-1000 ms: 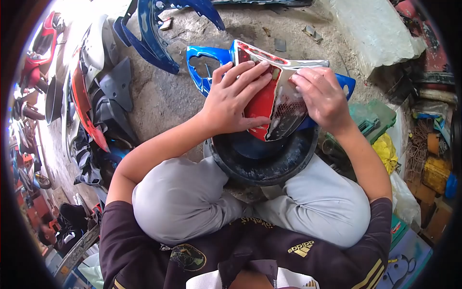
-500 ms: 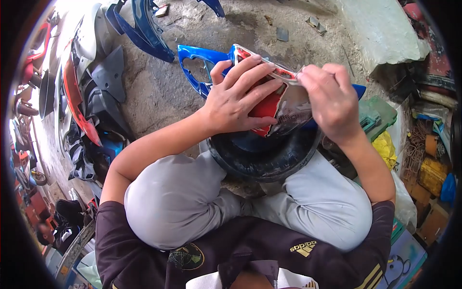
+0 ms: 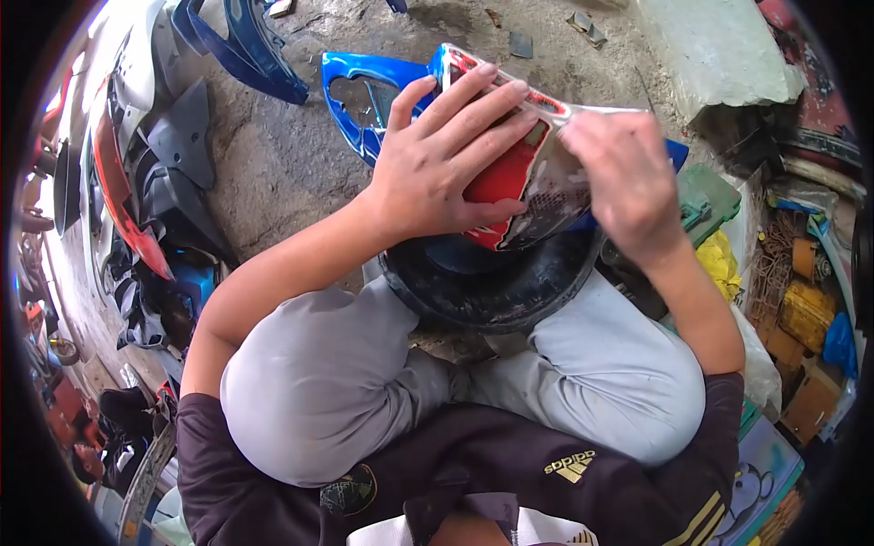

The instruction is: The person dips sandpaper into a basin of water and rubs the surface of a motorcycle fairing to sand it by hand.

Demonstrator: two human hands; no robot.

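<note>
A motorcycle body panel (image 3: 496,187), red, white and blue with a scuffed grey-brown patch, is tilted over a black round tub (image 3: 492,305) between my knees. My left hand (image 3: 446,155) lies across the panel, fingers spread and thumb low on the red area. At the upper right edge, my right hand (image 3: 628,177) has its fingers bent and pinched together, slightly smeared by motion. What they hold, if anything, is hidden. A pale narrow strip or edge shows just above those fingers. Left of my left hand, the panel's blue framed end (image 3: 369,68) sticks out.
Blue curved fairings (image 3: 246,59) lie on the rough concrete floor (image 3: 300,164). Red, grey and black panels (image 3: 127,182) are stacked at left. A pale stone block (image 3: 715,59) is at upper right, a green case (image 3: 710,205) below it. Another person (image 3: 109,446) is at lower left.
The panel and both hands sit slightly higher in view; the panel's left end has shifted a little left. My right hand has moved slightly along the edge, still pinched. My left hand keeps its place on the panel.
</note>
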